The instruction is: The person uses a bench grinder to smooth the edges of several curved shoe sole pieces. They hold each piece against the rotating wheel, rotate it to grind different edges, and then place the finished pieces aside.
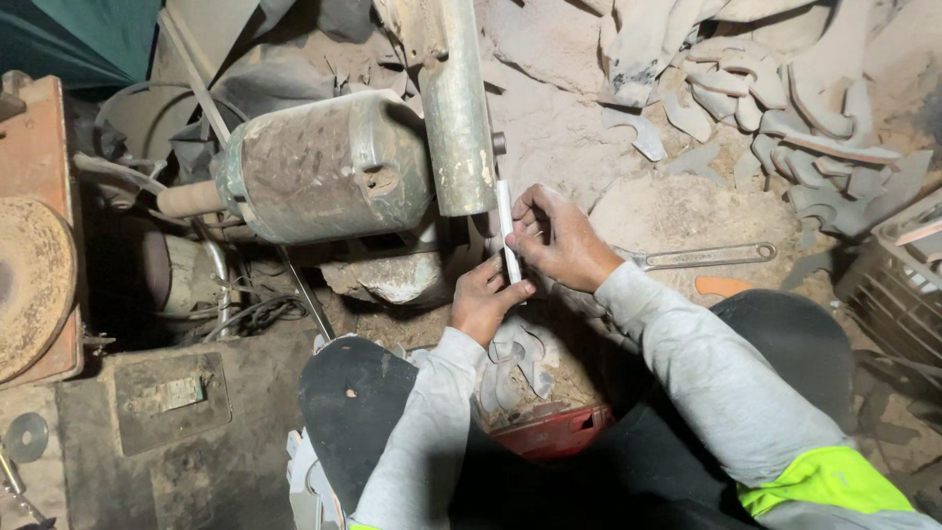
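Dusty workshop floor (677,211), left hand (483,299) and right hand (559,240) both gripping white strip (507,231) against grinder wheel (459,108)

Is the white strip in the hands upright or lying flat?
Upright: the white strip stands nearly vertical against the grinding wheel, held by both hands.

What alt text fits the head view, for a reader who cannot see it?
Both hands, left hand and right hand, hold a thin pale metal strip upright against the grinding wheel of a dusty bench grinder. A wrench lies on the dirt floor to the right, with curved metal blanks piled beyond it.
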Demonstrator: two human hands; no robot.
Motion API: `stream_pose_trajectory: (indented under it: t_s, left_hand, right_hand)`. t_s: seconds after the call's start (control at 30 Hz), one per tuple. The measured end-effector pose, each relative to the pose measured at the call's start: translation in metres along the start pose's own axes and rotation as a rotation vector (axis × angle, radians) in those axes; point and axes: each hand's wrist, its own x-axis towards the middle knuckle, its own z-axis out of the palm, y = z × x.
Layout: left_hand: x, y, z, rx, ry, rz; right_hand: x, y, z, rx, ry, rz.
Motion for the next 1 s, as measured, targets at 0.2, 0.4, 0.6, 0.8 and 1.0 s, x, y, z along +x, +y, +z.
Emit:
stream_pose_trajectory:
  t_s: [0.2, 0.4, 0.6, 0.8, 1.0]
  left_hand:
    - [-0.026, -0.01, 0.014, 0.187, 0.166, -0.173]
    - [-0.039, 0.013, 0.004, -0.183, -0.379, -0.228]
    - [-0.016, 0.006, 0.032, 0.094, 0.159, -0.028]
    - [-0.006, 0.008, 0.02, -0.02, 0.068, 0.029]
    - [-0.004, 0.021, 0.011, -0.177, -0.044, 0.038]
  right_hand:
    - [-0.01, -0.011, -0.044, -0.199, -0.469, 0.072]
    - [-0.018, -0.022, -0.067, -0.316, -0.318, 0.094]
    - [-0.015, -0.012, -0.057, -0.313, 0.071, 0.125]
    - [-0.009, 0.0, -0.034, 0.098, 0.016, -0.097]
    - [0.004, -0.004, -0.012, 0.1, 0.088, -0.111]
